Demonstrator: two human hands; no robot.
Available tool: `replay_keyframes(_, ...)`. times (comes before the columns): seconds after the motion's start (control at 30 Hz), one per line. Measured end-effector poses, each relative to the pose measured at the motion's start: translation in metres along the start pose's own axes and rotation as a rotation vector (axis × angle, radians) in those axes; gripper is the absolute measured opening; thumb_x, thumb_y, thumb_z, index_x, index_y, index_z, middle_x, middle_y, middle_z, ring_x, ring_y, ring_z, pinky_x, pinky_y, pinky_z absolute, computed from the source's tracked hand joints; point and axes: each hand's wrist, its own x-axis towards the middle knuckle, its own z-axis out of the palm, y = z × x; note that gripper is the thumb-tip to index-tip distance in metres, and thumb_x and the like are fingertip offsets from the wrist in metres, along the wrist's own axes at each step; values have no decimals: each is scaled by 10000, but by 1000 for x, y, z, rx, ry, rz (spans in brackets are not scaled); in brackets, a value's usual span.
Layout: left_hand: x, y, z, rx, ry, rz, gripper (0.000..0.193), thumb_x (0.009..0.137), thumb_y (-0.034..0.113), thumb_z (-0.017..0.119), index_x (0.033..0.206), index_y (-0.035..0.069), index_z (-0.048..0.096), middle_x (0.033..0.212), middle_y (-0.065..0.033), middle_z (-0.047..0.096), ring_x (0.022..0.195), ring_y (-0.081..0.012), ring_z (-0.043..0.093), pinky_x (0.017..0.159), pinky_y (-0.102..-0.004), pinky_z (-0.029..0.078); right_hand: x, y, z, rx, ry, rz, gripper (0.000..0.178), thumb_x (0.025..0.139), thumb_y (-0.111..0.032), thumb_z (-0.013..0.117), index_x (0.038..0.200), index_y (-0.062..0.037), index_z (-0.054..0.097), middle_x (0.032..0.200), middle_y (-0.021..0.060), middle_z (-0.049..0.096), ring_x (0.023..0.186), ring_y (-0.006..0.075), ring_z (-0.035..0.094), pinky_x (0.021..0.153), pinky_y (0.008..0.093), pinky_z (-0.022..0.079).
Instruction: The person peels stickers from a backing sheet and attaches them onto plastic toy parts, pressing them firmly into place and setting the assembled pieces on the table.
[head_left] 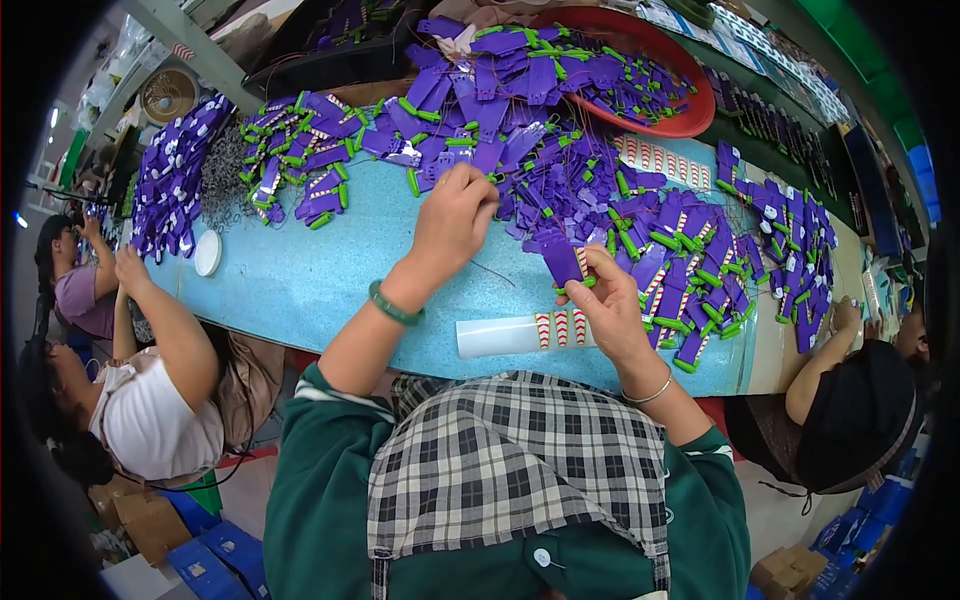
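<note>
Between the thumb and fingers of my right hand (612,305) is a flat purple plastic piece (562,256) with a green end part and a striped red-and-white sticker on its edge. My left hand (455,218) is closed in a pinch at the near edge of the purple pile; what its fingertips hold, if anything, is hidden. Just below my right hand lies a glossy white backing strip (490,338) with several red-and-white chevron stickers (562,330) at its right end. To the right, many purple pieces with green parts and striped stickers (690,275) lie heaped.
A red basin (690,112) of purple-and-green pieces tilts at the far right. Another chevron sticker sheet (665,163) lies among the heaps. A white round lid (207,253) rests on the blue tabletop (330,290) at left. Co-workers sit on both sides, with an arm (165,310) at the left.
</note>
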Motion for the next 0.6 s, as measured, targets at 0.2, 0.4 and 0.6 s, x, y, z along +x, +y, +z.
replay_keyframes(0.2, -57, 47, -17, -1608, -493, -788, 156, 818, -7, 610, 934, 26, 511, 827, -52, 616, 742, -125, 603, 632, -248, 497, 6, -8, 10, -59, -357, -81, 267, 785, 25, 616, 1052, 12, 606, 1105, 76, 499, 852, 109, 559, 650, 223, 499)
replay_keyframes(0.4, -77, 67, -14, -1382, -138, -632, 262, 843, -51, 544, 1103, -16, 534, 963, -83, 606, 870, -147, 601, 730, -260, 495, -1, 16, 26, 654, -73, 396, 251, 816, 6, 623, 1066, -3, 606, 911, 46, 607, 761, 101, 580, 623, 232, 492)
replay_keyframes(0.6, -74, 60, -4, -1305, 103, -689, 194, 816, -55, 603, 1001, -1, 582, 989, -63, 604, 885, -136, 601, 790, -281, 512, -7, 11, 21, 441, 29, 288, 370, 815, 16, 617, 1180, -8, 561, 967, 43, 612, 820, 107, 577, 671, 228, 487)
